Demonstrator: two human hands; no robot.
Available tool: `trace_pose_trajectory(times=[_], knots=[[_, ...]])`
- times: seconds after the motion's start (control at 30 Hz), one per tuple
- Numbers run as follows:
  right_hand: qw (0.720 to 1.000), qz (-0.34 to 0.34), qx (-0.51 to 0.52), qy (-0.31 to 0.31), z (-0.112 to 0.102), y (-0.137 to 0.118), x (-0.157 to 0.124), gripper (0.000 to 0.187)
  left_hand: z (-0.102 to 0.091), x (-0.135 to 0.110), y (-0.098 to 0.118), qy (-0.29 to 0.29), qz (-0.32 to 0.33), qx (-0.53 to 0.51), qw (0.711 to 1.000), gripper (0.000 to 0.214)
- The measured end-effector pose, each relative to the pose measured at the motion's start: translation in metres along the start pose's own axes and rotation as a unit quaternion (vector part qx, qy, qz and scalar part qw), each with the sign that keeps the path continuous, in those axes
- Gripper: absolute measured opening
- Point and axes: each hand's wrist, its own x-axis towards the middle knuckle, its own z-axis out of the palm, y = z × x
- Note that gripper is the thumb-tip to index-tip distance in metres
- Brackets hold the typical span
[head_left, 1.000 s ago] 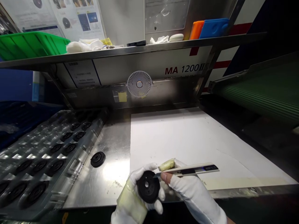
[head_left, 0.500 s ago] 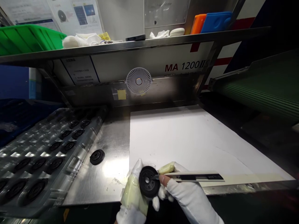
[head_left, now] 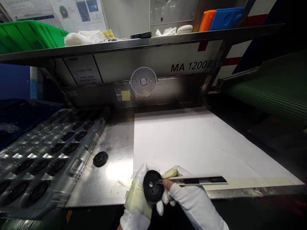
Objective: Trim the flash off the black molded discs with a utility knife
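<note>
My left hand (head_left: 137, 199), in a white glove with yellowed patches, is closed around a black round plastic disc (head_left: 153, 190) with a small centre hole, held at the bench's front edge. My right hand (head_left: 192, 204), also gloved with a bare fingertip showing, grips a slim utility knife (head_left: 199, 180). The knife's blade tip rests against the disc near its centre. The handle points to the right over the white sheet (head_left: 192, 143).
A second black disc (head_left: 100, 158) lies loose on the steel bench (head_left: 112, 150). A clear blister tray (head_left: 45, 159) with several black discs fills the left. A small white fan (head_left: 143, 81) hangs at the back. A green bin (head_left: 28, 36) stands on the shelf; a green conveyor (head_left: 271, 95) runs at right.
Both hands lifted the disc and knife slightly away from me and the disc turned a little in my left hand. The blade stayed against the disc.
</note>
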Motion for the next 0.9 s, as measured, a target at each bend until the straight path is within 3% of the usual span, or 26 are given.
trace_pose_trajectory(times=[0.23,0.57,0.73,0.9], knots=[[0.999,0.027,-0.010,-0.028,-0.0038,0.0025,-0.0001,0.046,-0.0023,-0.0017,-0.0017,0.009,-0.006,0.020,1.000,0.064],[0.999,-0.026,0.030,-0.005,0.0003,0.0076,0.0022,0.035,0.0025,-0.0010,0.0019,-0.007,0.008,0.022,1.000,0.065],[1.000,-0.010,0.011,-0.013,-0.0025,0.0077,0.0009,0.041,-0.0003,-0.0015,-0.0003,0.027,0.001,0.018,0.999,0.062],[0.999,0.003,0.034,-0.025,-0.0028,0.0076,0.0002,0.046,0.0058,-0.0053,0.0012,0.010,0.009,-0.009,1.000,0.062]])
